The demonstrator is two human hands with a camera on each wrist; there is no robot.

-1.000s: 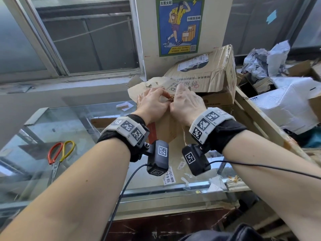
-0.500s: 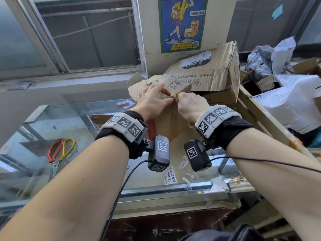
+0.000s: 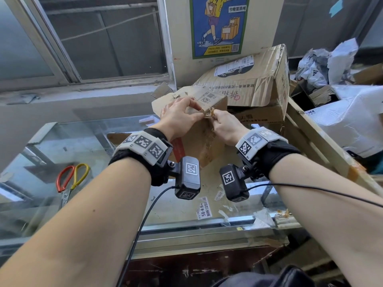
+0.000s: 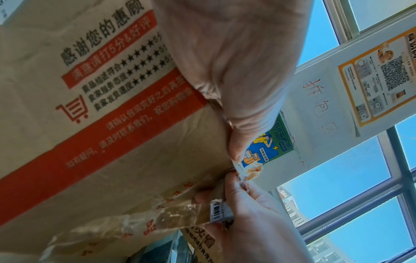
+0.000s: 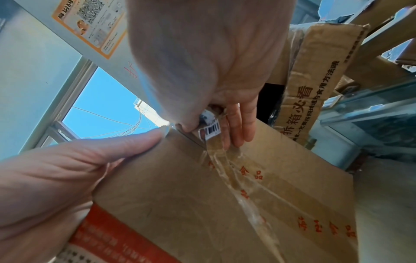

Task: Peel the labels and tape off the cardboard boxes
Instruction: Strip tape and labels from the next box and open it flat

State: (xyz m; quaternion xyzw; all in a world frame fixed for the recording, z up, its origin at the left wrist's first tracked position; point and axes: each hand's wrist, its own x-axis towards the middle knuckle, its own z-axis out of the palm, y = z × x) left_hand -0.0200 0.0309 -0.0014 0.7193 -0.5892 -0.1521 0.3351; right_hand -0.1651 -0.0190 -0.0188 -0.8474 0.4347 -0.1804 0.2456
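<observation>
**Cardboard edge, two hands, one strip of tape**

Bare forearms reach forward from the bottom of the head view, wrists level, each with a grey marker band and a black camera slung beneath. Ahead of them the flattened cardboard box (image 3: pixel 202 139) stands tilted on the glass countertop (image 3: pixel 87 141), its red printed band on the left face. The left hand (image 3: pixel 179 118) clamps the box's upper edge, thumb lying long and straight along the near face, fingers curled over the top. The right hand (image 3: pixel 227 126) sits just beside it, knuckles up, thumb and forefinger pinched tight on the crumpled end of the clear tape (image 5: pixel 234 176), with a small barcode label (image 5: pixel 211 130) bunched in the same pinch; two fingers extend flat against the cardboard. The tape runs down the box face, lifted and wrinkled near the fingers. Left on the glass: red-and-yellow scissors (image 3: pixel 71 181). Behind the hands, a larger crushed carton (image 3: pixel 255 88) carries a white shipping label (image 3: pixel 234 68), and a blue poster (image 3: pixel 218 25) hangs on the wall.
</observation>
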